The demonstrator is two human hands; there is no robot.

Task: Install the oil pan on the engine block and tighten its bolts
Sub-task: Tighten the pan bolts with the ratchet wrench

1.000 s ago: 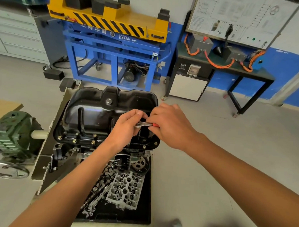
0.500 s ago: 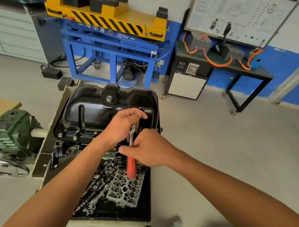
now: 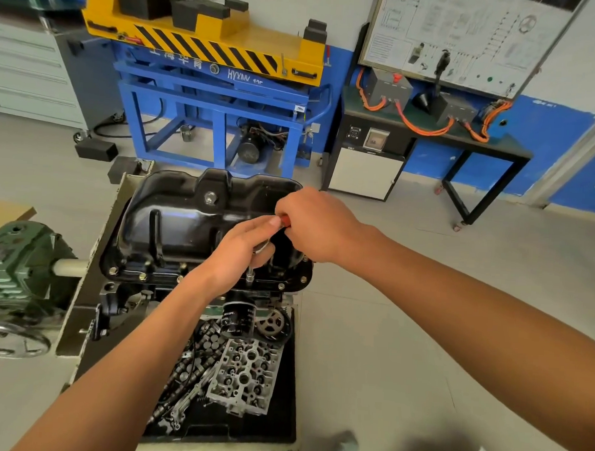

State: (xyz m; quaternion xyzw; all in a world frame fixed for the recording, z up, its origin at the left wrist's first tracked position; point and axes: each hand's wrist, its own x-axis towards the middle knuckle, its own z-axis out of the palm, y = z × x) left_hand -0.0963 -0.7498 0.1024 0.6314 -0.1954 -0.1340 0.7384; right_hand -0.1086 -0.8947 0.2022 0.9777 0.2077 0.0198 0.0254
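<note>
While the left hand (image 3: 238, 257) pinches the ratchet (image 3: 262, 247) at its head over the oil pan (image 3: 183, 227), the right hand (image 3: 318, 226) grips its red handle (image 3: 284, 221).

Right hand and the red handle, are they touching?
Touching. The head view shows the right hand gripping the red handle, with only the handle's end visible.

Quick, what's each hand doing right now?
Left hand: holding the ratchet at its head.
Right hand: gripping the ratchet's red handle.

Most of ratchet (image 3: 285, 221) hidden inside right hand (image 3: 318, 226); green gearbox (image 3: 18, 257) cut off left.
</note>
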